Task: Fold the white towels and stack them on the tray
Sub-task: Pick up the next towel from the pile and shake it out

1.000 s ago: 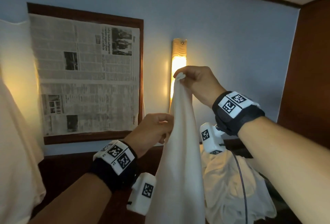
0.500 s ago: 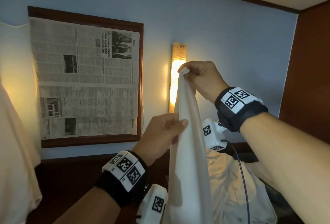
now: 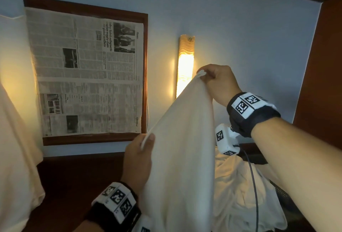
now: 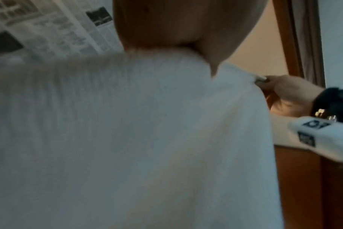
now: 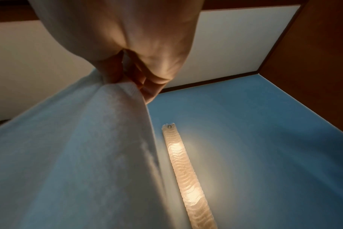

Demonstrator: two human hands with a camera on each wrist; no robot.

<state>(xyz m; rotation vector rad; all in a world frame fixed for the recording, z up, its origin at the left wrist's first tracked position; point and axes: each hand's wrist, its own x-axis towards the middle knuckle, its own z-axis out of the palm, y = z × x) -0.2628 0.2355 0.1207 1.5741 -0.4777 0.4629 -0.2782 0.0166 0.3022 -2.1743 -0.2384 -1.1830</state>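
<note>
Right hand (image 3: pixel 219 82) pinches top corner of white towel (image 3: pixel 183 148), raised before lit wall lamp (image 3: pixel 185 65). Left hand (image 3: pixel 137 159) grips lower corner; towel hangs spread between. Crumpled towels (image 3: pixel 240 194) behind.

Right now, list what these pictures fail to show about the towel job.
- Tray: in no view.
- Lower end of the held towel: cut off by the head view's bottom edge.
- Left hand: its fingers hidden behind the towel in the head view; left wrist view blurred.
- Towel pile: partly behind the right hand and its forearm; count unclear.
</note>
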